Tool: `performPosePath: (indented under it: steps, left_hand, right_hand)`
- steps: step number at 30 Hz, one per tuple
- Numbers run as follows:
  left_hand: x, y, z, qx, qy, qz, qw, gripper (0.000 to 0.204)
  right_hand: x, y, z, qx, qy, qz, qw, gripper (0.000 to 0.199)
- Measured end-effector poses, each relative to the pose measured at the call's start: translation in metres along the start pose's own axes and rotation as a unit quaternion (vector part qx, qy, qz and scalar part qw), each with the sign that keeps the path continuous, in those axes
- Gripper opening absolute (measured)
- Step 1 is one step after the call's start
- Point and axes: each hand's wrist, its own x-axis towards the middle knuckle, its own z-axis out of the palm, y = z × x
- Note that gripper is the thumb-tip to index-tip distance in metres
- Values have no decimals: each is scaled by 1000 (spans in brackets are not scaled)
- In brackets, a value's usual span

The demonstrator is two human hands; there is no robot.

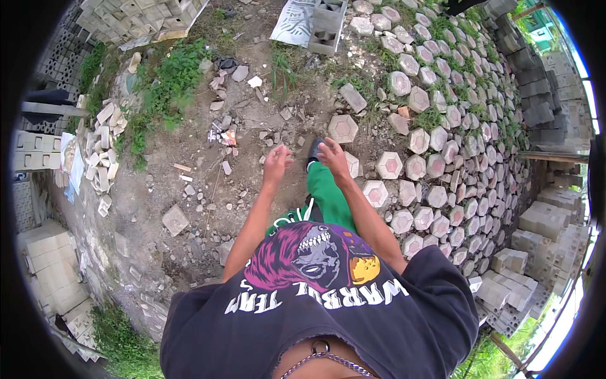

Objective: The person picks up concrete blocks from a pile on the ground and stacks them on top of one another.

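We stand outdoors in daylight on bare dirt ground (189,189) strewn with rubble. Hexagonal pavers (435,126) lie in rows to our right, weeds (167,82) grow between, and stacked grey concrete blocks (536,234) ring the yard's edges.

Place: I stand in an outdoor yard where concrete blocks are made and stored.
Ground: bare dirt (189,189) with rubble and weeds (167,82).
Pavers: many hexagonal pavers (442,126) lie in rows to my right.
Stacks: grey block stacks (536,221) around the edges.
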Motion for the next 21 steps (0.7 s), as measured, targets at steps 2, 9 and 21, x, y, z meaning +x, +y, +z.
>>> performPosePath:
  steps: [2,9,21]
  left_hand:
    - [30,17,15,-5,5,-24,1000,42]
    - [128,74,58,67,3,-30,997,42]
    - [309,145,103,172,-5,-13,985,53]
  right_hand:
    - [40,-32,-1,-16,-17,1,1000,68]
    - [148,-106,-15,13,-10,2,1000,61]
    - [290,-147,-20,37,59,124,990,59]
